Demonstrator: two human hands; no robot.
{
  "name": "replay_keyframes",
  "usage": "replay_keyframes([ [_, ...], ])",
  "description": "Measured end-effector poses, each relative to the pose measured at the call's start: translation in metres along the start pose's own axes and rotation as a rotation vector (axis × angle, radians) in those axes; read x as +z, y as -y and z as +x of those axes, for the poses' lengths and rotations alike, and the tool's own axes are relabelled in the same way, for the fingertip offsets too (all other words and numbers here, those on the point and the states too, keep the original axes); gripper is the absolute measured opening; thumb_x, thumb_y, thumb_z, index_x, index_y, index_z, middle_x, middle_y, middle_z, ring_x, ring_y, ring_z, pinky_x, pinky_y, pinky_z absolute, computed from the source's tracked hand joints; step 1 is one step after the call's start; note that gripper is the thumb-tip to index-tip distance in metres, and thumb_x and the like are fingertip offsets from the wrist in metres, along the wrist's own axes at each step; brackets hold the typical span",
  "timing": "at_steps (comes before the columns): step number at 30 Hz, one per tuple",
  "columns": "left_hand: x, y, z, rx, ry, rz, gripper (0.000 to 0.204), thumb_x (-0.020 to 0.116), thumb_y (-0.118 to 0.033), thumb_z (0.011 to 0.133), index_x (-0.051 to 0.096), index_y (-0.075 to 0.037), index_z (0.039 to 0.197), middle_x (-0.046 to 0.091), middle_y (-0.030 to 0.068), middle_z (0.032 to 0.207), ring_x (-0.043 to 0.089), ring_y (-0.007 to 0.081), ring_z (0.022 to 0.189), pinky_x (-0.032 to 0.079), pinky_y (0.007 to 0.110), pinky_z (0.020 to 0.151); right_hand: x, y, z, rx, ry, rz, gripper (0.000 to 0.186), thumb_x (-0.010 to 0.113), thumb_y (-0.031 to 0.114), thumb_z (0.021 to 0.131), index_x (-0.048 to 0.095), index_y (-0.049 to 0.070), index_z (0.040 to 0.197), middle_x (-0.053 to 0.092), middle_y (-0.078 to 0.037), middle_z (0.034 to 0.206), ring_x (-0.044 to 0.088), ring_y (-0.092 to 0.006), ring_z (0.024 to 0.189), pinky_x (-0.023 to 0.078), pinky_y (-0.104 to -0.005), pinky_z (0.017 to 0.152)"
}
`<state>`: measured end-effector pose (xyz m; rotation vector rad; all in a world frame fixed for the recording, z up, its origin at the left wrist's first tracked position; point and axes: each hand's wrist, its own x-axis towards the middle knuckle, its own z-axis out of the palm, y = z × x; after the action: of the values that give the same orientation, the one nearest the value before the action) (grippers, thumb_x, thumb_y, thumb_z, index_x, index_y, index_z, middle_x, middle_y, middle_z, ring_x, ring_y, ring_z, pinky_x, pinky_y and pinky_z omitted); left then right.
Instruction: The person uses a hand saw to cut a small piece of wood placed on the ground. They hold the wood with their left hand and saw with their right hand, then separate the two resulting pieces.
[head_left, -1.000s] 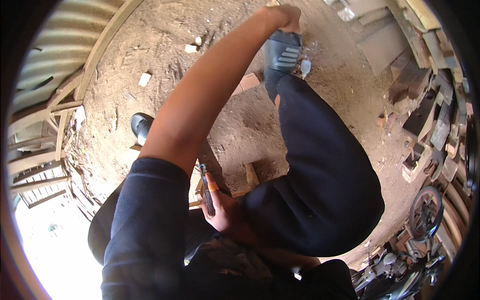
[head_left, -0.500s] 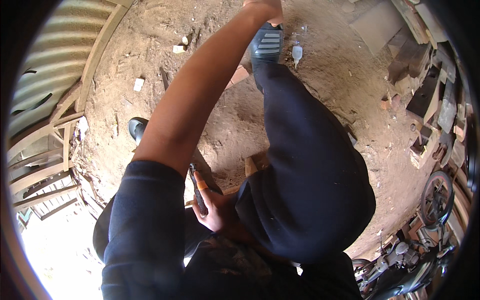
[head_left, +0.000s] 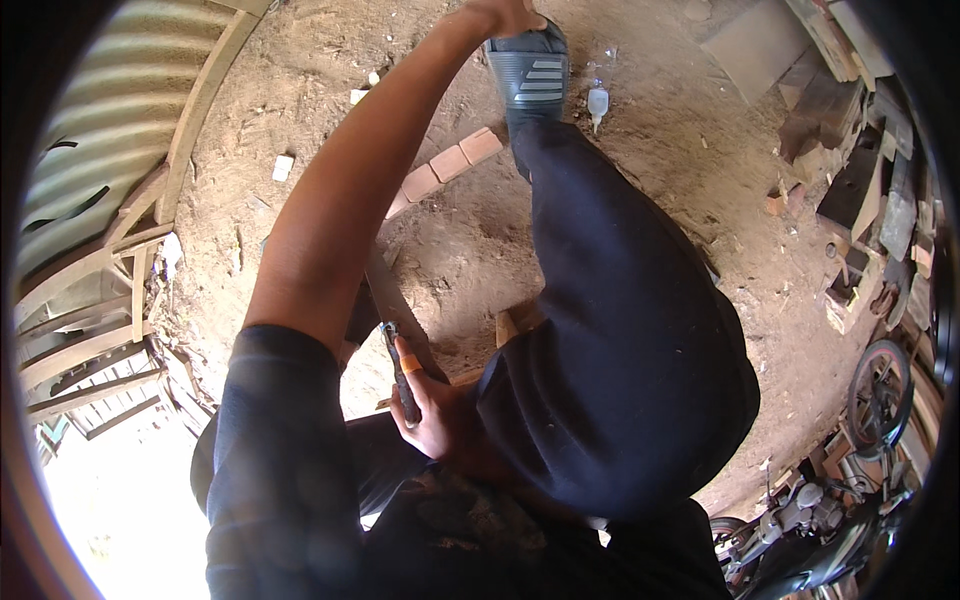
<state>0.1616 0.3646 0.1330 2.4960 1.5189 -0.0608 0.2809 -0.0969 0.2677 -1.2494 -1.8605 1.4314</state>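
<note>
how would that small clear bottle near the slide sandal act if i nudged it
The small clear bottle looks like see-through plastic, so it's probably light for its size. Its body seems rounded, so it may roll, perhaps in a curve since one end narrows. The rough dirt ground might stop it soon.

Held tool: dark, worn, rough-looking, shinier at the tip. Slide sandal: matt, ribbed, rubber or plastic, can't tell which. Trousers: soft matt cloth. Bricks: matt, clay-like. Bottle: translucent plastic look. Ground: rough dirt.
</note>
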Motion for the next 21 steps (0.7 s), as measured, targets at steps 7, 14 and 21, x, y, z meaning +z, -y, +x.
replay_keyframes([
  [7,-0.025,0.01,-0.05,-0.124,0.055,-0.447,0.034,0.076,-0.031,0.074,0.074,-0.004,0.094,0.072,0.0169,0.089,0.07,0.0285,0.087,0.053,0.037,0.08,0.002,0.002,-0.002,-0.018,0.054,-0.049,0.07,0.067,0.012,0.082,0.037,0.006,0.145,0.067,-0.021,0.093,0.068,-0.034,0.069,0.053,-0.0403,0.062],
  [14,0.0,0.039,-0.053,-0.029,-0.165,-0.528,0.02,0.071,-0.022,0.08,0.074,-0.005,0.088,0.072,0.0159,0.083,0.069,0.0258,0.079,0.053,0.038,0.075,0.011,-0.001,-0.007,0.023,0.084,0.01,0.07,0.067,0.011,0.082,0.037,0.006,0.145,0.066,-0.021,0.09,0.068,-0.0339,0.069,0.052,-0.0401,0.061],
  [21,-0.023,0.0,-0.062,-0.227,-0.117,-0.749,0.018,0.067,-0.02,0.084,0.072,-0.004,0.089,0.07,0.0126,0.081,0.068,0.0211,0.078,0.052,0.035,0.07,0.012,-0.008,-0.003,-0.028,-0.029,0.047,0.069,0.065,0.007,0.083,0.036,0.005,0.145,0.065,-0.023,0.092,0.067,-0.035,0.071,0.052,-0.0395,0.061],
])
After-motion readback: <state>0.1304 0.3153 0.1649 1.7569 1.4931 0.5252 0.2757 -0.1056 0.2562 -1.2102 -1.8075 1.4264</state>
